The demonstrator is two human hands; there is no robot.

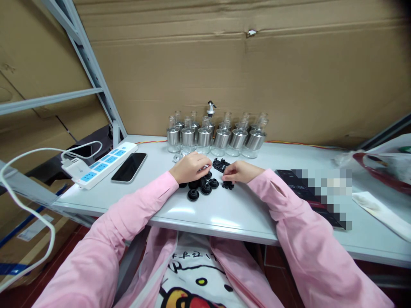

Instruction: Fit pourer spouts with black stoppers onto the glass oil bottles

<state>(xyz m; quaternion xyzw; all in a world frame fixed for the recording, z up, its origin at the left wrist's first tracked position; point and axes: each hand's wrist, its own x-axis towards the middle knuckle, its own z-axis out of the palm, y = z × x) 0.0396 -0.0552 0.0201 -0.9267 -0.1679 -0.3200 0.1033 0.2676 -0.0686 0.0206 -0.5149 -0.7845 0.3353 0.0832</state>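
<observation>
My left hand (pixel 192 167) is over the table, its fingers curled together above several round black stoppers (pixel 206 187); what it holds, if anything, is too small to name. Fingers pinched, my right hand (pixel 240 171) reaches down at a pile of small black pieces (pixel 228 185). Thin black parts (pixel 220 164) lie between the hands, a little farther back. Behind my left hand, some clear or white pieces (pixel 177 157) are partly hidden. Two rows of glass bottles with metal sleeves (pixel 222 139) stand at the back, one topped by a silver and black pourer (pixel 211 108).
At the left are a white power strip (pixel 107 164) with a plugged-in cable and a black phone (pixel 129 167). A dark device showing digits (pixel 298 186) lies right of my right arm, near a white strip (pixel 382 214) and a plastic bag (pixel 379 169). Cardboard (pixel 224 64) rises behind.
</observation>
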